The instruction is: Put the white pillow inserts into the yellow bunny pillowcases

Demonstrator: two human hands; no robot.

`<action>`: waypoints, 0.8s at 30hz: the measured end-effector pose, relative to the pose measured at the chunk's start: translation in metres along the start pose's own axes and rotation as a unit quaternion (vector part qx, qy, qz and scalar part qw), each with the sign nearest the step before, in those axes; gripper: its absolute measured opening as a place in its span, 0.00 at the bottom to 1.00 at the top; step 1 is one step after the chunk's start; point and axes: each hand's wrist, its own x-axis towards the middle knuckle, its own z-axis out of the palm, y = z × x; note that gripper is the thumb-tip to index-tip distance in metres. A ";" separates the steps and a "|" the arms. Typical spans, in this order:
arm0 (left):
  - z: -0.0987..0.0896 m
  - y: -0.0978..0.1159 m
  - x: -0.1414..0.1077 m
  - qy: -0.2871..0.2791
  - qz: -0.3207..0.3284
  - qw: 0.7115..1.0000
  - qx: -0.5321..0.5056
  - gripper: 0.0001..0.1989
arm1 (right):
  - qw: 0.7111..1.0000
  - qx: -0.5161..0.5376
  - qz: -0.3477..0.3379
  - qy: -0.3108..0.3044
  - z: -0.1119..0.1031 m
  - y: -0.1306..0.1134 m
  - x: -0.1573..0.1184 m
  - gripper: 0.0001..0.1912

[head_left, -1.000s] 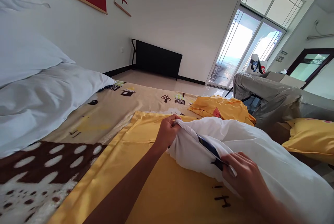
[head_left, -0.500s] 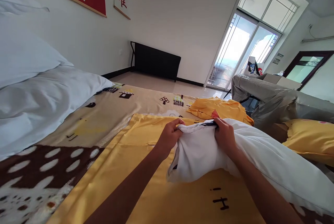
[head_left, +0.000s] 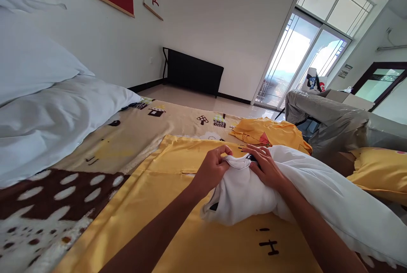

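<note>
A white pillow (head_left: 318, 179) lies across the right side, its near end bunched up over a flat yellow pillowcase (head_left: 159, 213) with dark "Hi" lettering. My left hand (head_left: 213, 167) is closed, pinching the upper edge of that white end. Fingers stretched and thumb apart, my right hand (head_left: 265, 165) rests on the same edge, a little to the right. Dark material shows between its thumb and fingers, and another dark patch at the lower left corner of the white end. What the dark material is, I cannot tell.
White pillows (head_left: 63, 112) are piled at the left on a patterned blanket (head_left: 178, 120). Beyond my hands lies a crumpled yellow cloth (head_left: 270, 131). At the right are a yellow pillow (head_left: 381, 167) and a plastic-covered sofa (head_left: 337, 116). A black folded frame (head_left: 193, 71) leans against the wall.
My right hand has loosened from a grip on the edge and shifted left, its fingers now spread. The white end is more bunched. My left hand keeps its pinch.
</note>
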 end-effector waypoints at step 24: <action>-0.046 -0.014 0.024 0.001 -0.046 0.999 0.004 0.20 | 0.936 -0.063 0.162 0.305 -0.023 0.003 -0.025 0.14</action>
